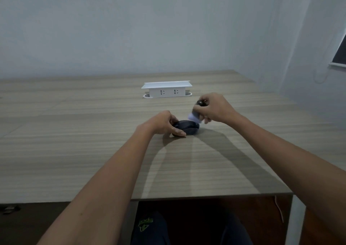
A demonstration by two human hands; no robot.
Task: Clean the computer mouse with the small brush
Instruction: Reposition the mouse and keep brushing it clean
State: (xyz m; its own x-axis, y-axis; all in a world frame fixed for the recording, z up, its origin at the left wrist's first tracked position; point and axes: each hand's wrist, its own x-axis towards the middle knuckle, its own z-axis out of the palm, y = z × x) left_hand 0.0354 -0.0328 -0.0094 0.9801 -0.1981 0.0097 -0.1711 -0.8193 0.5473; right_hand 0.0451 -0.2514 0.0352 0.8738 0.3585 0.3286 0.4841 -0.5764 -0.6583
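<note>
A dark computer mouse [188, 128] lies on the wooden table [74, 132] near its middle. My left hand [162, 123] grips the mouse's left side, thumb at its near edge and fingers over its far edge. My right hand [215, 108] holds a small brush [195, 114] with a dark handle and pale, blurred bristles. The bristles point down-left and touch the top right of the mouse. Fingers of my right hand hide most of the brush handle.
A white pop-up power socket box [166, 89] stands on the table behind the hands. Walls close the far and right sides. The table's near edge [206, 196] runs above my legs, with a thin cable [279, 209] hanging at its right.
</note>
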